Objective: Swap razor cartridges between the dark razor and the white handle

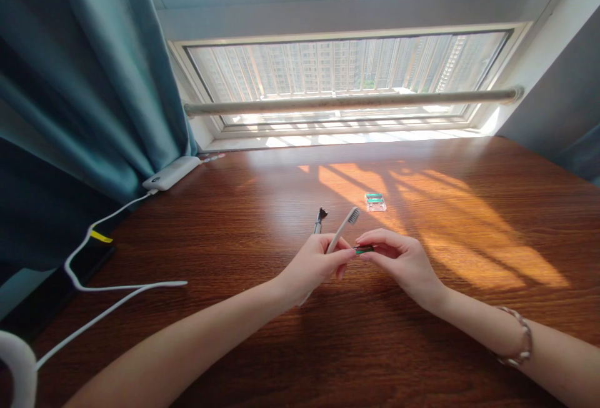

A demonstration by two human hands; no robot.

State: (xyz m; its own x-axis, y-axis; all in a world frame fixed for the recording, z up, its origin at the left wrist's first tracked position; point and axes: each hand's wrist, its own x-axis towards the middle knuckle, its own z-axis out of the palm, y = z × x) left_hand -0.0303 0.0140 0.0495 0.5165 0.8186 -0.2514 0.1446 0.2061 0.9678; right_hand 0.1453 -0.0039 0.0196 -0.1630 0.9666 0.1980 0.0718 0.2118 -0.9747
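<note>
My left hand [315, 265] is closed around a pale toothbrush [341, 230], bristles up and to the right. A razor handle [319, 223] with a black, headless-looking tip sticks out behind the same hand; its lower part is hidden. Between the fingertips of both hands lies a small black and green razor cartridge [362, 250]. My right hand [404, 262] pinches its right end, and my left thumb and fingers touch its left end. Beyond the hands, a clear plastic case [375, 202] with green-striped cartridges in it lies on the brown wooden table [262, 208].
A white power strip [172, 173] sits by the curtain [94, 70] at the table's left edge. Its white cable [117, 287] loops over the left side. At the back, a horizontal rail [347, 104] runs before the window. Sunlight patches fall on the table's right.
</note>
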